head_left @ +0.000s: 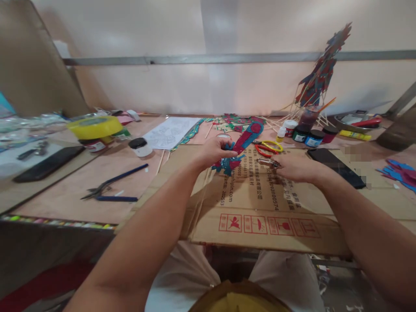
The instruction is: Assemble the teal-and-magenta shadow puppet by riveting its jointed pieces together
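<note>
My left hand [216,152] pinches a blue and magenta painted cutout [244,141] with jagged edges, held above a flattened cardboard sheet [208,216]. One arm of the cutout points up and right; its ragged lower end hangs below my fingers. My right hand [297,168] is low over the cardboard, its fingers closed on a small shiny metal tool [267,162] whose kind I cannot make out. Just beyond that tool lie scissors [270,147] with red and yellow handles. A black phone [338,167] rests to the right of my right hand.
Paint jars [314,138] stand at the back right, near painted pieces on sticks [320,73]. Blue-handled pliers [117,184], a black-lidded jar [140,147], a drawing sheet [172,131] and yellow tape [94,127] lie leftward. More cutouts [401,173] sit at far right.
</note>
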A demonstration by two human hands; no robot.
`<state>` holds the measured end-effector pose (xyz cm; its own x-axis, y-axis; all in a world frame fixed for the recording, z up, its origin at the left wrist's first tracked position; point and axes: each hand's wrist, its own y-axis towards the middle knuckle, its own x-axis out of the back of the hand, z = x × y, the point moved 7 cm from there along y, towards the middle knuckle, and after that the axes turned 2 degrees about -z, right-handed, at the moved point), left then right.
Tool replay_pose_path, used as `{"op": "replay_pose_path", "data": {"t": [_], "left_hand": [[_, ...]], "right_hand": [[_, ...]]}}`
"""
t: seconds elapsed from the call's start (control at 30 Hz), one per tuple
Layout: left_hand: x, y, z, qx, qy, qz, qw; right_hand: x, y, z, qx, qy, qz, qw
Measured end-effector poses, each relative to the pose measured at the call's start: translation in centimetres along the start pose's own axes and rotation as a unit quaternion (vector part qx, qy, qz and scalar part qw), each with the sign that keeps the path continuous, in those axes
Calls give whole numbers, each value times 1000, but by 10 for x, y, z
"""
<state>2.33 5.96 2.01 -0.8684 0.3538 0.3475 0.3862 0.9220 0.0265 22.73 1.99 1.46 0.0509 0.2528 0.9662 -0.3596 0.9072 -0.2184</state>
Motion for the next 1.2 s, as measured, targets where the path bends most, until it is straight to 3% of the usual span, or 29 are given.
{"op": "replay_pose_path", "data": {"t": [0.07,0.17,0.23,0.3,0.37,0.47,0.57,0.67,0.77,0.83,0.9,0.97,1.03,1.1,1.2], "left_hand": [[4,-2,-3,13,58,16,998],[3,-7,-10,20,121,75,990],[0,-10,-14,13,162,124,979],[-5,-13,-15,7,203,173,964],[-11,-16,-14,6,239,216,947],[-20,-18,-10,0,271,252,929],[-30,-16,-3,-13,262,253,931],[-33,-9,1,-33,216,201,955],[-22,1,-1,-54,136,124,981],[1,7,-1,-63,83,33,994],[35,9,3,-57,31,-103,993],[67,6,15,-30,-38,-220,974],[86,2,28,0,-36,-289,957],[88,2,37,22,6,-287,958],[67,11,40,1,97,-200,975]], "right_hand": [[1,0,-6,-17,-19,16,1000],[18,3,-13,-46,75,-121,989],[27,0,-22,-72,209,-235,947],[27,-2,-26,-73,326,-283,899],[24,-1,-21,-49,364,-258,894],[16,1,1,-1,296,-144,944],[9,0,19,39,242,-53,968],[3,1,21,35,195,-12,980],[-3,3,12,14,136,21,990],[-6,4,4,6,96,33,995],[-9,4,-2,8,63,49,997],[-10,4,-7,20,43,58,997],[-11,5,-9,40,36,61,997],[-10,7,-15,21,34,53,998],[-2,10,-24,-61,24,3,998]]}}
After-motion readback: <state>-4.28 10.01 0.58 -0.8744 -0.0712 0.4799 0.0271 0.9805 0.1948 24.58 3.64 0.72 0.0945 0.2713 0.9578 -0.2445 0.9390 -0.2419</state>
